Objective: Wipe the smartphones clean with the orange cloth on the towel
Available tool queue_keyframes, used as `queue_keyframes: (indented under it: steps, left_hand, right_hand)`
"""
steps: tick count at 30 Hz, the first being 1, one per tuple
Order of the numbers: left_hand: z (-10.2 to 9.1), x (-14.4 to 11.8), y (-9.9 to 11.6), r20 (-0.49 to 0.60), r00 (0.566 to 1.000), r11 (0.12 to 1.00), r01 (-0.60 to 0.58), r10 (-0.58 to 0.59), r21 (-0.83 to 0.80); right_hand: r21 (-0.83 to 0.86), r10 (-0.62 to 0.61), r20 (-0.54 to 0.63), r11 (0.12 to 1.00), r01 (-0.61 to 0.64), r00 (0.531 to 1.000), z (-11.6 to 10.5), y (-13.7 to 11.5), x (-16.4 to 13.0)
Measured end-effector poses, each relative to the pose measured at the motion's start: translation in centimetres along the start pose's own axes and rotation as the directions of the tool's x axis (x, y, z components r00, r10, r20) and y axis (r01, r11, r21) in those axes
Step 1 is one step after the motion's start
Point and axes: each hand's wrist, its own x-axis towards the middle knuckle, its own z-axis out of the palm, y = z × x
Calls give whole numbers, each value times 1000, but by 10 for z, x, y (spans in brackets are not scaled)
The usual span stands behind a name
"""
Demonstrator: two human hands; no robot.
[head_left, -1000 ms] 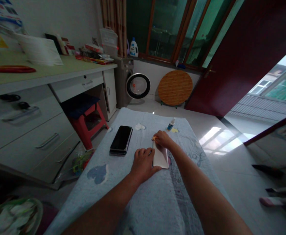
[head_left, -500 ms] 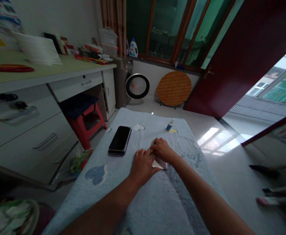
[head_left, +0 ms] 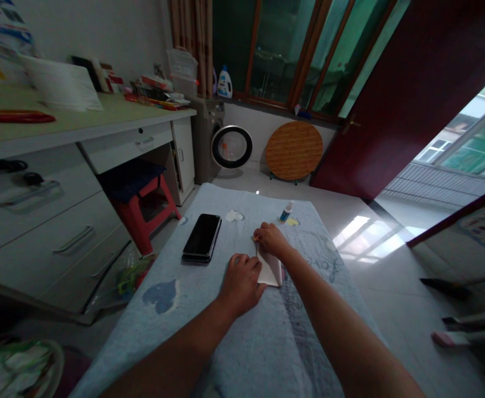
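A thin, white, flat rectangular thing (head_left: 270, 271) lies on the blue cloth (head_left: 242, 359) in front of me; I cannot tell its exact kind. My left hand (head_left: 243, 281) grips its left edge, fingers curled and thumb at the near end. At its far end is my right hand (head_left: 272, 240), with fingertips pinched together at the far left corner. A small pale bit shows at those fingertips, too small to name. My right hand hides the far part of the white thing.
A black phone (head_left: 203, 234) rests on another dark slab at left. Beyond my right hand stands a small bottle with a white cap (head_left: 286, 213). A red stool (head_left: 142, 221) is beside the covered table, under the desk (head_left: 80, 130). Farther back are an open washing machine (head_left: 207, 132) and a round wooden tabletop (head_left: 294, 150).
My right hand has moved a little away from me and off my left hand. More of the white thing's surface now shows between them. My left hand stays nearly in place.
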Motion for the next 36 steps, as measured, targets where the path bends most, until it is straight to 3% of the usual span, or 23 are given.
queue_keyframes:
  steps: [4, 11, 19, 23, 28, 32, 36]
  left_hand:
    - [3, -1, 0, -56, 998, 1000, -18, 18, 3]
    - [11, -2, 0, -158, 987, 998, -34, 40, 44]
    - [10, -2, 3, -141, 989, 995, -40, 53, 95]
    - [10, -2, 5, -152, 988, 995, -27, 42, 101]
    - [11, -3, 5, -162, 986, 996, -13, 28, 93]
    - [12, -3, 5, -170, 985, 997, -10, 24, 82]
    - [15, -3, 4, -188, 981, 995, -24, 43, 100]
  right_hand:
    - [15, -77, 58, 997, 77, 995, 3, -6, -16]
    - [68, -164, 19, 984, 163, 986, -1, -15, -49]
    - [41, 38, -46, 998, -37, 998, 0, -7, -14]
    - [76, 61, -60, 996, -56, 996, 3, -7, -8]
    - [103, -47, -19, 993, 49, 999, 7, -14, -35]
    - [154, -120, -57, 980, 128, 991, 14, -19, -65]
    - [226, -102, -112, 966, 126, 988, 21, -19, -77]
